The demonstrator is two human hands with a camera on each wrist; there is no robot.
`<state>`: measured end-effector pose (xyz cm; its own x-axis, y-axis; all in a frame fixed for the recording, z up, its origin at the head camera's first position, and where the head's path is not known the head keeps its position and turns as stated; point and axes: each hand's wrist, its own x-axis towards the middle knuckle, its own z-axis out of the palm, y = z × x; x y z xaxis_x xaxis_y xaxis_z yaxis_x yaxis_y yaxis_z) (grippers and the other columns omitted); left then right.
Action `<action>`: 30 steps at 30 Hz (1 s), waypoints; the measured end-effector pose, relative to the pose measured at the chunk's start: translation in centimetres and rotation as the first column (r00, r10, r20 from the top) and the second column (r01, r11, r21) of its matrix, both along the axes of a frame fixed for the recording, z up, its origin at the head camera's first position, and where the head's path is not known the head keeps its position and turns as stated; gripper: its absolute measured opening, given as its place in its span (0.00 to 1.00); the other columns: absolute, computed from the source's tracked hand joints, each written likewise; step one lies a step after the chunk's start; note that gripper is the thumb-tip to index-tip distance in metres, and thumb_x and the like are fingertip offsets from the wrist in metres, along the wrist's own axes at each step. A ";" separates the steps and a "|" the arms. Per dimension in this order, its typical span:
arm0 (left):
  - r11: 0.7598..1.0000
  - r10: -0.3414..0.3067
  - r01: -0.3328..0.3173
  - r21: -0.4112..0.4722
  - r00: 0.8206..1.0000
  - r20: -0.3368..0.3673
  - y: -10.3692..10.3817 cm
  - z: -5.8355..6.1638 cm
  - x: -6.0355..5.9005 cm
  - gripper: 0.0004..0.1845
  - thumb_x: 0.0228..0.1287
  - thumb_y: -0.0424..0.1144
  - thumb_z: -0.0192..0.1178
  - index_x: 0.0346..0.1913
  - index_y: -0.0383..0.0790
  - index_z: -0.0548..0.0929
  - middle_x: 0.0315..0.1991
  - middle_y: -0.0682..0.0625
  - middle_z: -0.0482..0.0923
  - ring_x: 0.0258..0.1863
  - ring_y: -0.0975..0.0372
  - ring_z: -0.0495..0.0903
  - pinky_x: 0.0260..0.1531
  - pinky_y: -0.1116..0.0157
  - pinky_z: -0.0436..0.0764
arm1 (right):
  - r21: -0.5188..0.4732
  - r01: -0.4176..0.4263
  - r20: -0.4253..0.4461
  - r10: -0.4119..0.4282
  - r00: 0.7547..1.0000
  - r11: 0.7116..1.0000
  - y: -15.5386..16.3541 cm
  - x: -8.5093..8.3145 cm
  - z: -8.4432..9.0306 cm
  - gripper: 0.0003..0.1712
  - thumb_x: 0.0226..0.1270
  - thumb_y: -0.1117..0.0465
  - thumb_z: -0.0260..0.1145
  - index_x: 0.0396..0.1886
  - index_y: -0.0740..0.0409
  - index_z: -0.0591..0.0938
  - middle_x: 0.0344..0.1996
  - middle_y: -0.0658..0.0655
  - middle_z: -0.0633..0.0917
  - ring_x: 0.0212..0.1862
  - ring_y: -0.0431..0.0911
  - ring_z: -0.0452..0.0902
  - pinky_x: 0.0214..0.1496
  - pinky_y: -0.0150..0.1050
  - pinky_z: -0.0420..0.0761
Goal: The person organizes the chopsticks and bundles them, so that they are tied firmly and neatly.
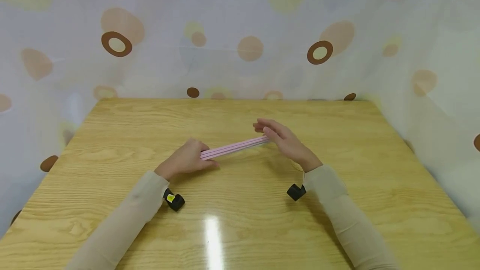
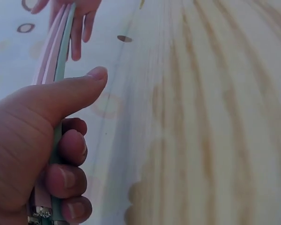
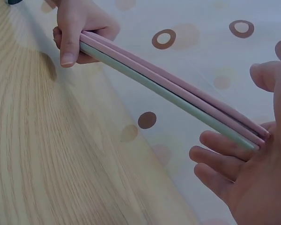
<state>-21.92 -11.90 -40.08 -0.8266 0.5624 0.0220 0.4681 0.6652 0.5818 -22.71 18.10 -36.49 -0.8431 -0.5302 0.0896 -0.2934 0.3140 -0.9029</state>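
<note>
Head view: left hand (image 1: 186, 159) grips pink sticks (image 1: 234, 146), right hand (image 1: 283, 140) open at tips.

A bundle of long thin pink and pale green sticks (image 1: 234, 147) lies level, one end gripped in the left hand (image 1: 187, 159), the other end against the right hand's (image 1: 286, 141) open palm.

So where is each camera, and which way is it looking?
Head: up on the person's head, looking down at the table, both sleeves and hands.
Left wrist: beside the left hand, looking along the sticks it grips.
Right wrist: by the open right hand, facing the other hand.
All three show the sticks.
</note>
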 end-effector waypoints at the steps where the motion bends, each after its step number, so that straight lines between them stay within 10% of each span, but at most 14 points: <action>1: 1.000 0.005 -0.005 0.009 1.000 0.012 0.0 0.0 -0.1 0.16 0.50 0.52 0.68 0.20 0.44 0.79 0.11 0.58 0.65 0.11 0.70 0.60 0.12 0.73 0.59 | -0.005 -0.010 0.001 0.010 1.000 1.000 0.3 0.0 0.1 0.28 0.74 0.47 0.41 0.69 0.52 0.58 0.65 0.61 0.67 0.66 0.51 0.62 0.67 0.54 0.56; 11: 0.997 0.013 -0.013 0.071 1.000 0.002 -0.4 -0.3 -0.3 0.14 0.48 0.49 0.70 0.22 0.44 0.79 0.13 0.58 0.68 0.13 0.69 0.63 0.13 0.73 0.61 | 0.177 0.105 -0.088 -0.090 0.992 0.979 4.9 0.4 -0.5 0.22 0.73 0.52 0.48 0.59 0.60 0.69 0.53 0.61 0.76 0.53 0.53 0.74 0.54 0.47 0.73; 23: 0.996 0.036 -0.035 0.087 0.999 -0.013 -0.8 -0.2 -0.2 0.12 0.50 0.48 0.69 0.25 0.43 0.80 0.16 0.56 0.70 0.15 0.68 0.64 0.15 0.72 0.63 | 0.567 0.234 -0.269 -0.090 0.959 0.790 11.1 1.8 -1.4 0.16 0.66 0.58 0.59 0.45 0.67 0.77 0.39 0.62 0.80 0.37 0.48 0.75 0.40 0.43 0.75; 30: 0.997 0.043 -0.042 0.069 0.999 -0.013 -0.8 -0.2 -0.2 0.11 0.51 0.46 0.69 0.27 0.42 0.81 0.17 0.55 0.72 0.15 0.68 0.66 0.16 0.72 0.65 | 0.622 0.199 -0.230 -0.066 0.971 0.757 12.1 2.0 -1.6 0.15 0.62 0.57 0.63 0.39 0.65 0.78 0.33 0.57 0.80 0.34 0.44 0.74 0.38 0.41 0.74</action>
<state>-22.14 -12.70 -40.24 -0.8491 0.5234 0.0714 0.4488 0.6435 0.6201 -20.69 30.18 -38.12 -0.9122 -0.4040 -0.0689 -0.3426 0.8440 -0.4127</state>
